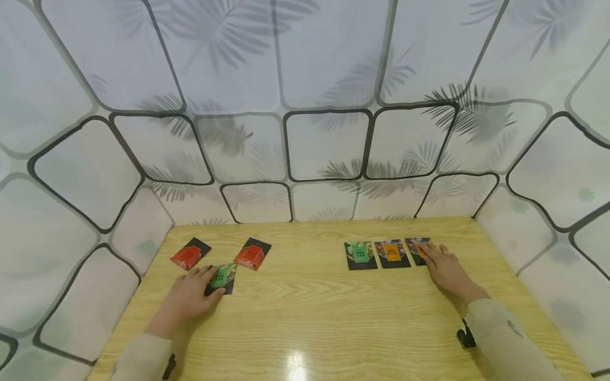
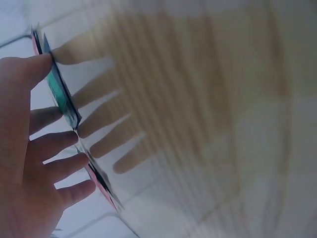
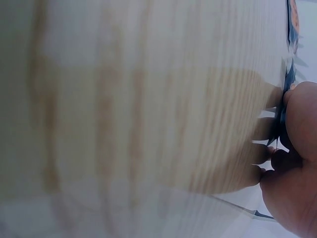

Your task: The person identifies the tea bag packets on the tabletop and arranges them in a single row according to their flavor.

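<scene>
My left hand (image 1: 188, 296) is at the left of the table, its thumb and forefinger at the edges of a small dark packet with a green label (image 1: 222, 277). In the left wrist view the thumb and forefinger span that green packet (image 2: 59, 91), the other fingers spread. At the right, my right hand (image 1: 448, 270) holds a dark packet with an orange label (image 1: 419, 250), partly covered by the fingers. The right wrist view shows its fingers curled at the dark packet (image 3: 284, 106). Left of it lie another orange packet (image 1: 393, 254) and a green packet (image 1: 360, 256) in a row.
Two packets with red labels lie at the left, one beyond my left hand (image 1: 190, 254) and one farther right (image 1: 253, 254). The wood-grain table (image 1: 305, 307) ends at a patterned cloth wall (image 1: 324, 201) behind and on both sides.
</scene>
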`<state>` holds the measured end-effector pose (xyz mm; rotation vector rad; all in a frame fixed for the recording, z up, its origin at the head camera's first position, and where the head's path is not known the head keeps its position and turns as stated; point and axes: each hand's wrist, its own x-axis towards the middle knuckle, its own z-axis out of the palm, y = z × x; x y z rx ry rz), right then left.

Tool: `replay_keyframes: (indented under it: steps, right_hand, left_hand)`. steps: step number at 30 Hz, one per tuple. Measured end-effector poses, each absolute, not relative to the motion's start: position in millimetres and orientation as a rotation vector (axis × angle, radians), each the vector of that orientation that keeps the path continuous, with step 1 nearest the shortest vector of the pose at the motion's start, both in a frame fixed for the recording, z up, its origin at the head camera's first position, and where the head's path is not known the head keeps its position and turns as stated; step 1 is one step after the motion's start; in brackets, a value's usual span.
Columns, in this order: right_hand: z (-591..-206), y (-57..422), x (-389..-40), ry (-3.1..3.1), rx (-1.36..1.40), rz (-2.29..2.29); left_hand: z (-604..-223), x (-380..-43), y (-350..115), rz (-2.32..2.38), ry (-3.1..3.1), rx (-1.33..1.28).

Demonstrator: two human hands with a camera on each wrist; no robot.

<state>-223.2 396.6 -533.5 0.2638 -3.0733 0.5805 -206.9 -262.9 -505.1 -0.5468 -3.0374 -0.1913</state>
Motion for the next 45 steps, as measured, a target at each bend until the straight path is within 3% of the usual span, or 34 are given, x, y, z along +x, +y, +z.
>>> replay_keyframes:
  steps: [45]
  right_hand:
    - [-534,399,-223,-3.087,0.242,0.591]
  left_hand:
    - [-511,-193,-170,-0.274,-3.050,-0.666]
